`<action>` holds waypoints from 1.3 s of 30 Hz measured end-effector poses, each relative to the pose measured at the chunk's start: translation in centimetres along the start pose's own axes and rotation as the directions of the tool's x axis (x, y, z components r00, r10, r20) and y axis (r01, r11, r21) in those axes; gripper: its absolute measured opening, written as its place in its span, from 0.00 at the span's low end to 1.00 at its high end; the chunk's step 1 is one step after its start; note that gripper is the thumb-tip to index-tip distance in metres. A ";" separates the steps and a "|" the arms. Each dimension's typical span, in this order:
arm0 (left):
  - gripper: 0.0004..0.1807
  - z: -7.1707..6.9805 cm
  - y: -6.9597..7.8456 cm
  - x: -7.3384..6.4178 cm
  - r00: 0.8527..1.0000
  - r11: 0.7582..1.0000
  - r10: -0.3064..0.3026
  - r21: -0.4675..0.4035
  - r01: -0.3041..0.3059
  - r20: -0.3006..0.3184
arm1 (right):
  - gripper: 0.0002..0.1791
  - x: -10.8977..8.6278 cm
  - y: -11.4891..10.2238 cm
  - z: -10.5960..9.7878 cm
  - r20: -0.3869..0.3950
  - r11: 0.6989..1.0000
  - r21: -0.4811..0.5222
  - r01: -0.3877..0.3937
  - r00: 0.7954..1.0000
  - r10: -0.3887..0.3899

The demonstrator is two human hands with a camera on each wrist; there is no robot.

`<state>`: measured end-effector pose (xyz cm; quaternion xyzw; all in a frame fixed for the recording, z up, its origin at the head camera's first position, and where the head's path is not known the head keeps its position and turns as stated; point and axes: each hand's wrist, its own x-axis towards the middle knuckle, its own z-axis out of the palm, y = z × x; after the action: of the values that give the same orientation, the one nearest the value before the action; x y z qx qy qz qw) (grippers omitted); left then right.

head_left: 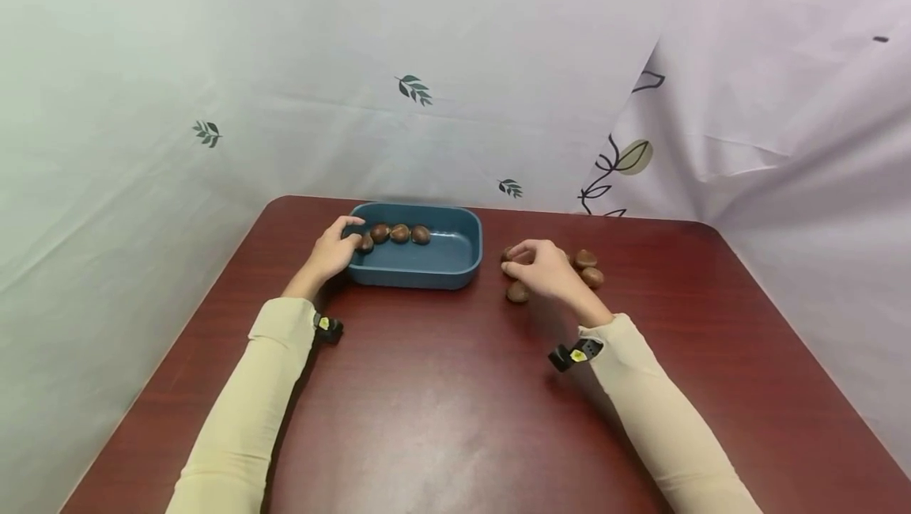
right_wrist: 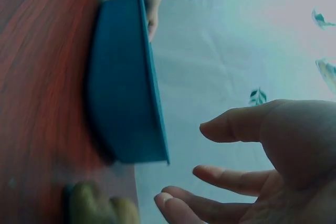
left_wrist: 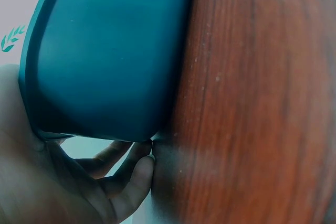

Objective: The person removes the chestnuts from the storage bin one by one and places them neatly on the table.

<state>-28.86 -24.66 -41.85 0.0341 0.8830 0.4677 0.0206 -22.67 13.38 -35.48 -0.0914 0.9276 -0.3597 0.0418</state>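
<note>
A blue rectangular tray (head_left: 413, 278) sits at the back of the table, with several brown chestnuts (head_left: 400, 233) gathered toward its left side. My left hand (head_left: 331, 253) grips the tray's left end; in the left wrist view the thumb goes over the rim while the bent fingers (left_wrist: 137, 182) meet the outer wall. To the right of the tray, my right hand (head_left: 546, 270) hovers over loose chestnuts (head_left: 518, 292). Thumb and fingers stand apart with nothing between them in the right wrist view, where two blurred chestnuts (right_wrist: 86, 203) lie below. The hand partly hides the pile.
More chestnuts (head_left: 592, 277) lie to the right of my right hand. The dark red wooden table (head_left: 427, 403) ends at the back against a pale leaf-patterned cloth (head_left: 320, 103), which also hangs along both sides. Each wrist carries a black strap device (head_left: 569, 355).
</note>
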 end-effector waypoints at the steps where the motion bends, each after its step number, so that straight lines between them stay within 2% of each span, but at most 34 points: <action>1: 0.24 0.0 0.1 0.1 1.000 1.000 0.001 0.001 -0.001 0.001 | 0.19 0.1 -0.4 0.1 -0.003 1.000 0.003 0.015 1.000 -0.015; 7: 0.24 0.0 0.1 0.2 1.000 1.000 0.009 0.003 -0.009 0.002 | 0.19 1.4 -2.3 0.9 -0.042 0.991 0.051 0.124 0.992 -0.122; 15: 0.24 0.0 -0.3 0.1 1.000 1.000 0.009 0.001 -0.009 -0.004 | 0.18 3.8 -4.3 2.7 -0.037 0.974 0.131 0.182 0.983 -0.179; 24: 0.24 0.5 -0.5 -0.4 1.000 1.000 -0.003 -0.001 0.003 0.001 | 0.21 6.3 -5.9 5.7 0.019 0.977 0.170 0.127 0.991 -0.132; 33: 0.24 0.3 -0.2 -0.2 1.000 1.000 0.008 -0.015 -0.008 -0.010 | 0.22 8.5 -6.9 7.4 0.046 0.975 0.198 0.097 0.993 -0.108; 39: 0.24 0.2 -0.1 -0.2 1.000 1.000 0.013 -0.007 -0.013 -0.007 | 0.22 9.5 -7.3 8.1 0.096 0.955 0.292 0.047 0.992 -0.078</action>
<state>-28.69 -24.54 -42.01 0.0380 0.8812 0.4710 0.0148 -29.84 0.86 -36.63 -0.1327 0.8582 -0.4872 0.0926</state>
